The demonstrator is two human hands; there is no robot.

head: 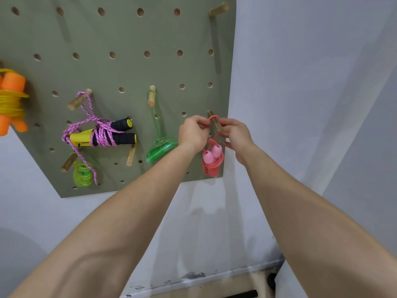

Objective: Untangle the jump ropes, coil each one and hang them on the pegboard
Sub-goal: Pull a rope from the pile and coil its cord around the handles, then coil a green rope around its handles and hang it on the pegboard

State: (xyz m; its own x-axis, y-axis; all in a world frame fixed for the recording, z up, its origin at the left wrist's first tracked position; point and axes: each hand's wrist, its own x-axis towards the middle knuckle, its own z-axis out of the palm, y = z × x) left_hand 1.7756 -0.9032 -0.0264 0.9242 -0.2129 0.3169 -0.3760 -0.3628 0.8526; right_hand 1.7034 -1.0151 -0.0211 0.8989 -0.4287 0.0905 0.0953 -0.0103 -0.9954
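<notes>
Now: the red rope [212, 168] is coiled into a bundle with its pink handles [208, 157] tucked in. It hangs just below the wooden peg [215, 125], with its top loop over that peg. The left hand [193, 134] pinches the loop on the peg's left side. The right hand [236, 134] pinches it on the peg's right side, fingers curled near the peg's tip.

Judged step: hanging, last stage for this rope. The next move likely calls for seating the loop toward the peg's root, then a gentle release so the bundle does not slide off.

Edges: the peg stands close to the right edge of the pegboard [120, 35], and the bundle below it ends just above the bottom edge. Right of the peg, bare wall [300, 82] gives room to draw back. Left of the peg, a green rope [160, 150] hangs near the left wrist; whether they touch, I cannot tell.
</notes>
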